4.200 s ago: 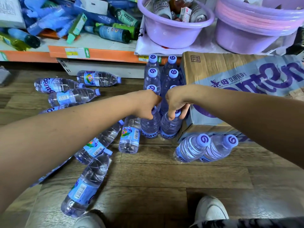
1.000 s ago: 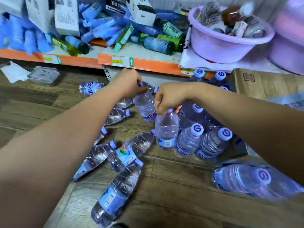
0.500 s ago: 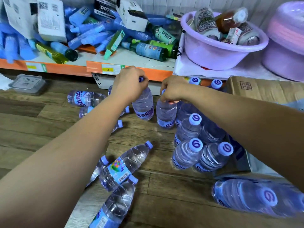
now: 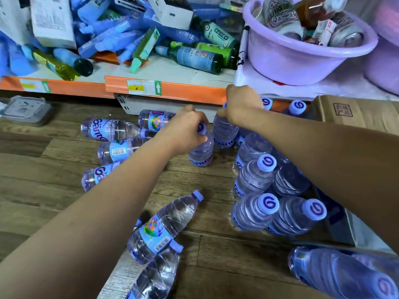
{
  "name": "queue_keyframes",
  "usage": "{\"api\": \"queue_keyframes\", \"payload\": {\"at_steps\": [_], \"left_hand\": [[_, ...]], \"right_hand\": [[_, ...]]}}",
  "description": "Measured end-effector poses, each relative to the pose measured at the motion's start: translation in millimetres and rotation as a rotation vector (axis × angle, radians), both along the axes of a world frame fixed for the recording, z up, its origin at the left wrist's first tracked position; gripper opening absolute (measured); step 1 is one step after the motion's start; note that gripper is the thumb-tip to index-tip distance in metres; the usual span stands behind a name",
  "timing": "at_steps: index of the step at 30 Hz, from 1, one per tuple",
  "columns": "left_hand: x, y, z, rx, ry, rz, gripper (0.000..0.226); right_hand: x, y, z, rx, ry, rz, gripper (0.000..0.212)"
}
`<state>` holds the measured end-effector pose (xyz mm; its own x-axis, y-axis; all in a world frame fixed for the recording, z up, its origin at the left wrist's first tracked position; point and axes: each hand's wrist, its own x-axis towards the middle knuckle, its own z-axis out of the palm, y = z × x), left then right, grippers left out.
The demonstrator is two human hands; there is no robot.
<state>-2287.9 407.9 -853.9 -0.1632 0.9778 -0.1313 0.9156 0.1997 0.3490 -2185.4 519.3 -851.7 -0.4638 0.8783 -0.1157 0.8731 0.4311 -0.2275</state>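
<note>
My left hand grips the purple cap of an upright water bottle standing on the wooden floor. My right hand grips the top of a second upright water bottle just behind it, close under the orange shelf edge; that bottle's cap is hidden by my fingers. Several more upright bottles with purple caps cluster to the right of both. Several bottles lie flat on the floor at left and near me.
A low shelf holds blue packs, green bottles and a lilac basin full of cans. A cardboard box stands at right. A clear plastic lid lies on the floor at far left. A wrapped pack of bottles sits at bottom right.
Both hands carried their bottles away from me towards the shelf. The left bottle now stands on the floor; the right bottle stands further back beside the cluster.
</note>
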Motion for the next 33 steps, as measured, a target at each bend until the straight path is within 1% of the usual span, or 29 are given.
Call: {"api": "queue_keyframes", "payload": {"at_steps": [4,8,13,21,22,24,25,26,28,30,33], "left_hand": [[4.2,2.9,-2.1,-0.028,0.013,-0.075,0.033],[10.6,4.7,-5.4,-0.038,0.012,-0.09,0.028],[20.1,9.8,-4.5,-0.02,0.003,-0.125,0.025],[28.9,15.9,1.3,0.075,0.048,-0.173,0.034],[30.1,15.8,1.2,0.094,0.085,-0.177,0.036],[30.8,15.5,-0.7,0.113,0.246,-0.18,0.037],[30.9,15.2,-2.4,0.107,0.303,-0.178,0.037],[31.1,15.4,-4.4,0.089,0.307,-0.172,0.036],[33.2,17.2,-8.4,0.056,0.203,-0.164,0.036],[35.7,21.3,-9.6,0.055,0.098,-0.18,0.037],[38.6,25.1,-9.7,0.082,0.041,-0.191,0.037]], "right_hand": [[0.1,6.0,-2.7,0.035,0.012,0.006,0.035],[1.9,7.7,-3.9,0.071,-0.003,0.056,0.028],[4.6,12.4,7.5,0.067,-0.053,0.079,0.033],[1.6,12.9,6.6,0.063,-0.072,0.06,0.03],[2.5,12.6,6.9,0.065,-0.077,0.074,0.03],[6.6,13.6,8.2,0.046,-0.065,0.105,0.034],[9.3,14.9,7.9,0.03,-0.05,0.11,0.041],[12.4,16.3,6.6,0.021,-0.035,0.111,0.048],[17.7,17.3,2.4,0.035,-0.019,0.13,0.052],[20.7,16.0,-0.9,0.036,-0.004,0.145,0.048],[22.4,16.6,-1.2,0.011,0.03,0.133,0.041]]}}
